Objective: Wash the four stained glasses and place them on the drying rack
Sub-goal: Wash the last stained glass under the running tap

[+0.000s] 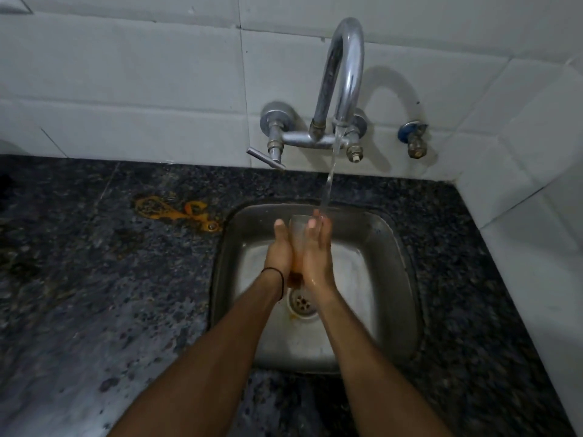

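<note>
**Glass (298, 230) rinsed between two flat palms**

Over the middle of the sink (394, 279), the glass stood roughly upright, mouth toward 12 o'clock, sandwiched between the left hand (279, 252) at its 9 o'clock side and the right hand (317, 253) at its 3 o'clock side. Neither hand curled round it. Both sets of fingers lay straight along the wall and pressed inward, so the palms alone carried it. A brown-orange film sat in the base, just above the drain (301, 302) at 6 o'clock.

Water (329, 181) ran from the tap (344, 74) at 12 o'clock and landed by the right fingertips at the rim. How much entered the glass could not be told.

To do this step well, the person probably needed to shift the mouth toward 3 o'clock so the stream fell inside and reached the stained base. Rolling the glass between the palms would scrub the outside only, so fingers likely had to go inside for the residue. A wet, smooth wall held by pressure alone looked prone to slipping into the steel basin, and wrapping one hand round it seemed safer.

An orange spill (170, 209) lay on the counter (94, 279) at 10 o'clock from the sink. No rack or other glasses showed.
</note>
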